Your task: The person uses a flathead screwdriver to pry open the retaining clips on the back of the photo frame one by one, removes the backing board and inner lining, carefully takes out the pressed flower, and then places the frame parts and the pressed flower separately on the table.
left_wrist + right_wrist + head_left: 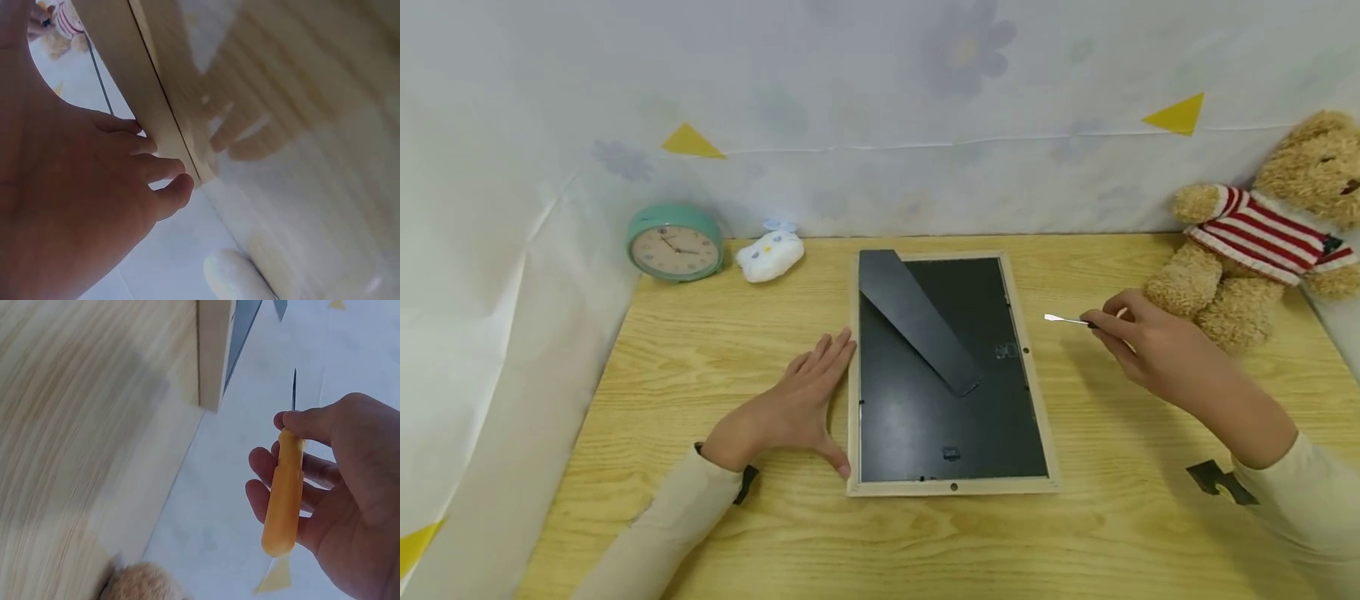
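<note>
A picture frame [917, 442] lies face down on the table, its black back and slanting stand leg [917, 321] showing inside a pale wooden border. Along its left border my left hand [797, 408] rests with spread, straight fingers, fingertips and thumb touching the edge. To the right of the frame, my right hand [1165, 346] holds a small flat-tipped screwdriver [284, 500] above the table. In the right wrist view its orange handle lies among the curled fingers, and thumb and forefinger pinch it near the thin shaft. The tip points left toward the frame without touching it.
A teal clock [675, 243] and a small white plush toy [771, 255] stand at the back left. A teddy bear [1262, 233] in a striped sweater sits at the back right, close behind my right hand. A patterned wall covering [880, 183] rises behind the table.
</note>
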Available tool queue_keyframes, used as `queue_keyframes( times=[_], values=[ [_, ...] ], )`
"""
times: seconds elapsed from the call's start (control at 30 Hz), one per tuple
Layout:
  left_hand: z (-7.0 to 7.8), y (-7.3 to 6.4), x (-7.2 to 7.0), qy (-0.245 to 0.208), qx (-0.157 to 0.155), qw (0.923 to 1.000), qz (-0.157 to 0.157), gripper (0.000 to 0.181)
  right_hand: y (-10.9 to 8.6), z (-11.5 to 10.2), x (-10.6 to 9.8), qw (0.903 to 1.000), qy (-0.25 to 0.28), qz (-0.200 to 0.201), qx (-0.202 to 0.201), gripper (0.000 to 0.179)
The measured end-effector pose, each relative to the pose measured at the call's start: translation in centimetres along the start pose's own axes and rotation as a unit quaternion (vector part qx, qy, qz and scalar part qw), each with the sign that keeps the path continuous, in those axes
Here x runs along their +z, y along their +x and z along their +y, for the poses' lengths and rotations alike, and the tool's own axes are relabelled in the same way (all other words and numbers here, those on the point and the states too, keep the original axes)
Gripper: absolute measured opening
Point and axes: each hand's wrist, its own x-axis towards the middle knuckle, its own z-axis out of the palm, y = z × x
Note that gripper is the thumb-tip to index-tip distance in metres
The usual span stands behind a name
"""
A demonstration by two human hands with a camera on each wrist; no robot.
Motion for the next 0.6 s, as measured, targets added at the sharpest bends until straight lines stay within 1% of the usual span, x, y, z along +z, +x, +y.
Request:
queue_keyframes(
  times=[0.1, 0.2, 0.43, 0.6],
  values=[
    [0.4, 0.2, 0.4, 0.008, 0.006, 0.9999, 0.007, 0.157, 1.0, -1.1, 0.5, 0.9996, 0.026, 0.0, -0.014, 0.069],
    [0.9, 0.3, 0.9, 0.015, 0.008, 0.9998, 0.006, 0.156, 1.8, -2.3, 0.8, 0.9987, 0.046, 0.001, -0.023, 0.066],
    [2.4, 0.7, 1.6, 0.041, -0.002, 0.9992, 0.004, 0.154, 3.5, -4.6, 1.6, 0.9971, 0.073, -0.007, -0.023, 0.064],
    [2.9, 1.1, 1.5, 0.063, -0.012, 0.9979, 0.004, 0.151, 4.7, -5.8, 2.0, 0.995, 0.087, -0.016, -0.047, 0.063]
  ],
)
